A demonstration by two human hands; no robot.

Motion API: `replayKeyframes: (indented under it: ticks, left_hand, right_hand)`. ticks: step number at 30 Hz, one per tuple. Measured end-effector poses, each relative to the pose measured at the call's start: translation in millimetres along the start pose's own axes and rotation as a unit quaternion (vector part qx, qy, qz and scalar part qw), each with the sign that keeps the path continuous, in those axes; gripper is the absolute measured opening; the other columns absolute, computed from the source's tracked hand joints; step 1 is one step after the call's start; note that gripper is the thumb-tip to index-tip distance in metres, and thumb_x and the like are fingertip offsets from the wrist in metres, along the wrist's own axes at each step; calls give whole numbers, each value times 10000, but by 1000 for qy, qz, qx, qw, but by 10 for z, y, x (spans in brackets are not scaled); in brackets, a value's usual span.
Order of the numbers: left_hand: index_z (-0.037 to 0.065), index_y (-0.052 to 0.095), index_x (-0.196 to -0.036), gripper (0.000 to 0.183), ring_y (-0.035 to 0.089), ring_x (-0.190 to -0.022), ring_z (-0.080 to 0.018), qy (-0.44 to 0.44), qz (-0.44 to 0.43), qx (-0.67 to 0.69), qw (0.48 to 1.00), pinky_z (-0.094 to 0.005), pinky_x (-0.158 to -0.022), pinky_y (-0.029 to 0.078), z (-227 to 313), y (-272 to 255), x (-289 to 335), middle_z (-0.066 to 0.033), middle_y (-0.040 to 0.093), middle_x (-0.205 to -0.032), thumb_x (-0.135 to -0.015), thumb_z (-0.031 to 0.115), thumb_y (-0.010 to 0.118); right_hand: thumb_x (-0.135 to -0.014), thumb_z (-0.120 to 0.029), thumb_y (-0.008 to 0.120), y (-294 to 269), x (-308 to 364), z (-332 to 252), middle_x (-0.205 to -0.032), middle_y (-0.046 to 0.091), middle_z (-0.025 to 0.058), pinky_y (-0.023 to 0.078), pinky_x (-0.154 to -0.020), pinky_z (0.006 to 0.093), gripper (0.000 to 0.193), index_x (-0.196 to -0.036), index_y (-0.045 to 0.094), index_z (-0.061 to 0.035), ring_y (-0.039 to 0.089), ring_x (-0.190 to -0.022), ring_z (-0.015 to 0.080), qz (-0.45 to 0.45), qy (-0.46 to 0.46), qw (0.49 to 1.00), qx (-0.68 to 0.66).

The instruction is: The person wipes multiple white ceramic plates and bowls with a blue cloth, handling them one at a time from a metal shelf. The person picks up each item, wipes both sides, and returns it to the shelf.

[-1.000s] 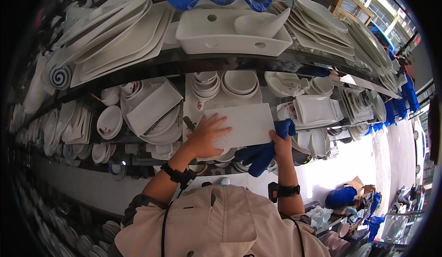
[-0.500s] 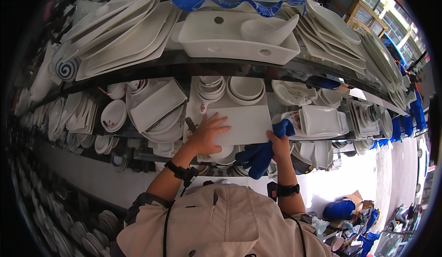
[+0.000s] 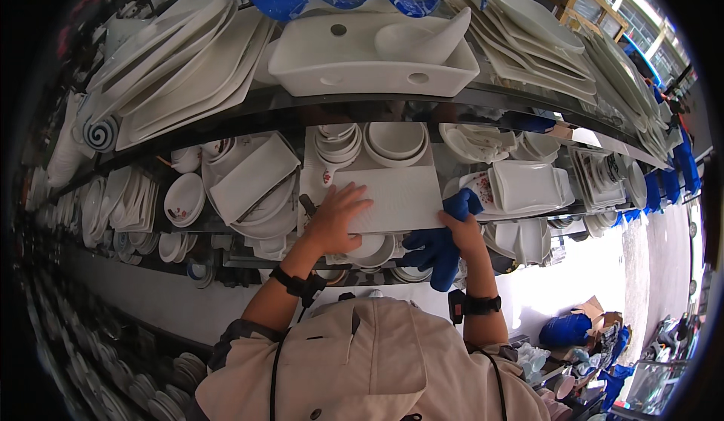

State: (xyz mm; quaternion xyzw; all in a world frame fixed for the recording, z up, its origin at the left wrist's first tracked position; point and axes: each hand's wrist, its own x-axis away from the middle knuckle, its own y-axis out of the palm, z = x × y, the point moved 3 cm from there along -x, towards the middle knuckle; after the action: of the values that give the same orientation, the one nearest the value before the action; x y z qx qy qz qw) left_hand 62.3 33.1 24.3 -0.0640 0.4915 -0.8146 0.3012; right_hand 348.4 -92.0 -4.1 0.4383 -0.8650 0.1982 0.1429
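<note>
My left hand (image 3: pixel 336 219) lies with spread fingers on the left part of a white rectangular plate (image 3: pixel 400 195) with a faintly ridged surface. Bunched in my right hand (image 3: pixel 461 232) at the plate's right front corner is a blue glove (image 3: pixel 437 255), its fingers dangling below the shelf edge. My right fingers are partly covered by it. Behind the plate stand a stack of small white bowls (image 3: pixel 337 148) and some larger nested bowls (image 3: pixel 396 142). A white spoon with a red flower (image 3: pixel 329 173) rests near my left fingertips.
An upper shelf (image 3: pixel 332 108) overhangs, bearing a white rectangular dish (image 3: pixel 309 62) with a big spoon inside, and tilted plates. Left of my hands lies another white rectangular plate (image 3: pixel 256 176); to the right, white trays (image 3: pixel 532 185). More crockery stands on a lower shelf.
The view has shifted slightly. My right hand and the blue glove have moved a little to the right along the plate's corner. My left hand stays on the plate.
</note>
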Motion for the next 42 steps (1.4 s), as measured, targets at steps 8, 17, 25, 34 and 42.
replayKeyframes:
  ticks: [8,17,25,34,42]
  left_hand:
    - [93,567,-1326,710,345,-1427,-378,-3,45,-12,999,-583,-1182,227,2,77,-12,-143,452,-1478,-715,323,847]
    - [96,586,-1311,689,361,-1416,-363,-1,30,-27,999,-570,-1183,237,70,46,-29,-128,463,-1461,-706,310,837]
    - [76,605,-1270,651,408,-1377,-366,19,38,-31,999,-582,-1160,275,150,-46,-12,-135,488,-1421,-701,282,843]
    - [46,617,-1194,500,486,-1299,-375,-12,152,61,986,-465,-1087,395,-117,-487,425,-151,571,-1314,-752,206,788]
    - [60,573,-1026,346,558,-954,-334,-281,382,-97,875,-456,-813,458,-1204,-1114,1532,-110,605,-1003,-784,209,770]
  right_hand:
    - [-873,-184,744,-350,138,25,-1016,706,124,559,-800,348,340,-1113,654,40,685,-900,224,-53,10,989,-141]
    - [-890,-123,703,-558,578,-222,-1112,680,136,521,-923,355,401,-1238,584,36,662,-1019,244,-81,-59,980,-173]
    - [-863,-78,710,-403,844,-213,-1168,663,138,493,-980,383,498,-1309,529,49,634,-1094,256,-175,-47,946,-268]
    - [-820,-63,757,226,1044,-347,-1219,651,135,466,-1012,376,600,-1349,500,53,608,-1149,242,-330,-68,920,-198]
    - [-829,-84,759,1351,1310,-647,-1229,647,127,462,-1016,375,596,-1353,506,42,608,-1145,242,-385,-47,904,-181]
